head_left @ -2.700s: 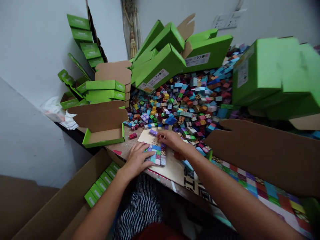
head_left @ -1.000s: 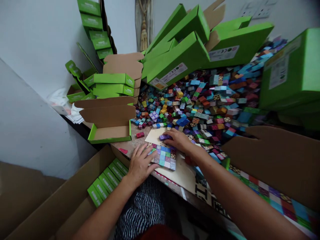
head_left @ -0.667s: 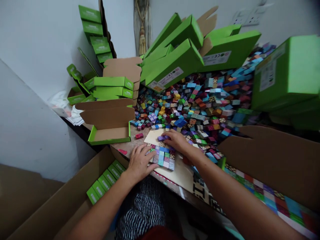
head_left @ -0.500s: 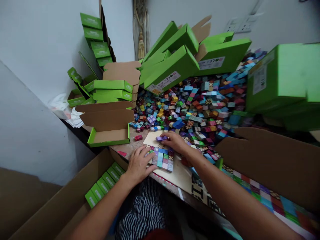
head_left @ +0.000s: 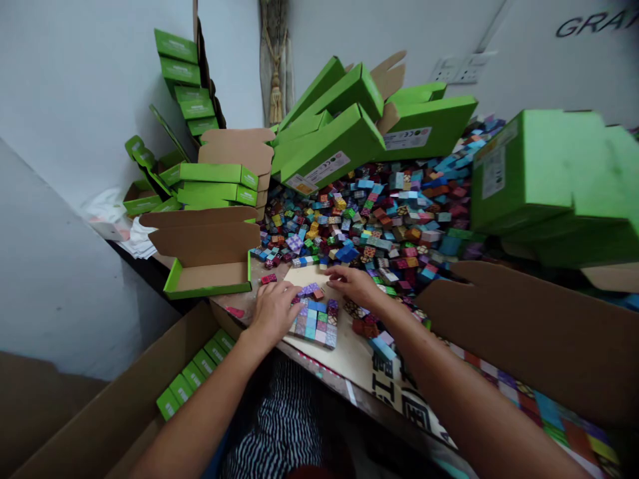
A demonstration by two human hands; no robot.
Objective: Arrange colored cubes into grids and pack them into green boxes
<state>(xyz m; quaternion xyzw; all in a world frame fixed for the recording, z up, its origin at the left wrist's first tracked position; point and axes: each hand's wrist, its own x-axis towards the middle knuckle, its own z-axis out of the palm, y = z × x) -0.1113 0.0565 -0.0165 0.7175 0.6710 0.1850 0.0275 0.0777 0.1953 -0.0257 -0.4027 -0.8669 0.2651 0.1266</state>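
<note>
The rows of small multicoloured cubes [head_left: 314, 321] are touched by the open left grip [head_left: 272, 313]; the open, empty right grip [head_left: 352, 286] is held beside small purple cubes [head_left: 308, 290].

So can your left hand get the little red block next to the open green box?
Probably yes: the left hand sits just below the red block, and nothing seems to stand between them.
</note>
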